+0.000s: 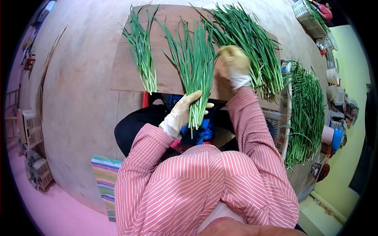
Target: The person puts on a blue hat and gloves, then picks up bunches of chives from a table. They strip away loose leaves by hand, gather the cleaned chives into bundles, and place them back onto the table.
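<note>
My left hand, in a pale glove, is wrapped round the lower stems of a bunch of long green leafy stalks, whose tips fan out over the brown board. To the right of that bunch is my right hand, also gloved and smeared by motion. It is beside a large pile of the same stalks; its fingers are too blurred to read. A smaller bunch lies on the board's left part.
A crate heaped with green stalks stands at my right. A striped cloth lies at lower left. Crates stand along the left edge. Buckets and tubs line the right wall. A person in red is at the far upper right.
</note>
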`<state>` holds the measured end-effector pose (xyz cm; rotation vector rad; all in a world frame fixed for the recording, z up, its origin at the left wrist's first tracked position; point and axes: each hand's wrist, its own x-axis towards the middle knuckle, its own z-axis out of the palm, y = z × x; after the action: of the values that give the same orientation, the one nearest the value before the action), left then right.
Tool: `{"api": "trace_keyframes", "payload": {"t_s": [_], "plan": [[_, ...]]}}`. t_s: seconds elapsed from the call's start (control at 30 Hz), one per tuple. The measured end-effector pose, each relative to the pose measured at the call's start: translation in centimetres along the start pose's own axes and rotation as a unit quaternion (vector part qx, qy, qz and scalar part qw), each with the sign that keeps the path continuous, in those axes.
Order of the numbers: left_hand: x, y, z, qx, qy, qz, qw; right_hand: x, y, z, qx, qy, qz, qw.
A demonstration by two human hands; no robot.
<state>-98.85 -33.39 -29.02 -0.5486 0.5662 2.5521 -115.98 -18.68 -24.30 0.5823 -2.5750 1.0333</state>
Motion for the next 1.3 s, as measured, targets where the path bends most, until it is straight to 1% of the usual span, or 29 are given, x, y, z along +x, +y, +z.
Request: {"api": "trace_keyframes", "payload": {"t_s": [0.07,0.13,0.17,0.2,0.3,0.33,0.37,0.4,0.47,0.5,0.53,0.6,0.63,0.67,0.73,0.77,0.8,0.87,0.9,0.93,0.97,1.0,1.03,1.07,1.1,1.13,1.2,1.23,1.3], "plan": [[0.0,0.1,-0.3,-0.006,-0.006,0.000,1.000,1.3,0.4,-3.9,0.076,0.010,0.246,0.966],[-0.1,0.3,0.5,-0.020,0.017,-0.001,1.000,0.2,2.0,-6.5,-0.022,-0.002,0.228,0.973],[-0.1,0.4,0.9,-0.021,0.013,-0.002,1.000,-1.8,3.7,-6.6,-0.075,0.024,0.053,0.995],[-0.1,0.5,1.1,-0.004,0.024,-0.015,1.000,-3.6,2.6,-6.7,-0.094,0.009,0.009,0.996],[-0.4,0.6,1.7,0.029,0.035,-0.044,0.998,-8.8,0.1,-6.0,0.043,-0.191,0.184,0.963],[-0.5,0.8,2.0,0.048,0.035,-0.059,0.997,-8.9,-1.0,-5.9,0.123,-0.292,0.293,0.902],[-1.1,0.8,2.8,0.058,0.043,-0.047,0.996,-8.8,-2.7,-5.8,0.242,-0.316,0.400,0.826],[-0.6,0.3,1.8,0.070,0.059,-0.074,0.993,-8.7,-3.1,-5.4,0.285,-0.346,0.432,0.783],[-1.7,0.8,3.4,0.110,-0.012,-0.059,0.992,-8.9,-1.2,-3.5,0.385,-0.377,0.417,0.732],[-1.2,0.3,3.1,0.113,-0.019,-0.072,0.991,-8.4,-0.6,-2.8,0.477,-0.403,0.434,0.649],[-1.5,0.2,3.1,0.139,-0.016,-0.083,0.987,-7.7,-2.5,-2.7,0.529,-0.335,0.441,0.643],[-2.0,0.0,4.1,0.196,-0.045,-0.090,0.975,-6.4,-2.9,-1.4,0.562,-0.303,0.434,0.635],[-2.4,0.3,4.4,0.196,-0.058,-0.096,0.974,-5.4,-3.2,-1.0,0.584,-0.303,0.445,0.607],[-2.3,0.5,4.3,0.198,-0.056,-0.094,0.974,-5.2,-3.8,-0.8,0.586,-0.304,0.443,0.606],[-1.6,1.7,4.1,0.322,-0.072,-0.013,0.944,-3.4,-7.4,-2.1,0.597,-0.190,0.351,0.696],[-2.1,3.6,5.6,0.386,-0.043,-0.018,0.921,-2.2,-9.5,-3.6,0.612,-0.186,0.294,0.710],[-1.3,4.5,5.1,0.433,-0.048,0.026,0.900,-1.2,-11.3,-5.5,0.568,-0.188,0.214,0.773],[-1.6,7.5,8.1,0.547,-0.079,0.150,0.820,0.3,-12.9,-6.6,0.518,-0.172,0.116,0.830],[-2.2,8.6,9.7,0.564,-0.053,0.175,0.805,1.1,-13.0,-6.5,0.450,-0.148,0.052,0.879],[-2.4,9.3,10.8,0.579,-0.028,0.203,0.789,1.4,-13.0,-6.4,0.450,-0.145,0.050,0.880],[-2.0,9.7,10.6,0.527,-0.042,0.217,0.820,1.5,-12.7,-6.1,0.491,-0.151,0.053,0.856],[-1.3,10.3,10.3,0.527,-0.044,0.219,0.820,1.5,-12.2,-5.6,0.530,-0.158,0.056,0.831],[-0.3,11.0,9.8,0.574,-0.055,0.204,0.791,1.3,-10.9,-4.2,0.578,-0.186,0.116,0.786],[0.2,11.4,9.2,0.620,-0.065,0.187,0.759,1.2,-8.3,-2.5,0.473,-0.212,0.050,0.854],[0.1,11.4,8.3,0.641,-0.078,0.263,0.717,1.3,-8.5,-2.8,0.408,-0.219,0.011,0.886],[0.7,11.0,7.6,0.641,-0.078,0.264,0.716,1.2,-8.9,-3.1,0.340,-0.225,-0.027,0.913],[1.9,10.4,6.5,0.640,-0.134,0.391,0.647,1.0,-9.4,-3.7,0.263,-0.272,0.003,0.926],[1.4,10.6,6.8,0.770,-0.100,0.431,0.460,0.8,-9.4,-3.4,0.275,-0.263,-0.001,0.925],[3.0,9.8,5.0,0.768,-0.085,0.456,0.442,0.6,-9.3,-2.7,0.295,-0.240,-0.011,0.925]]}}
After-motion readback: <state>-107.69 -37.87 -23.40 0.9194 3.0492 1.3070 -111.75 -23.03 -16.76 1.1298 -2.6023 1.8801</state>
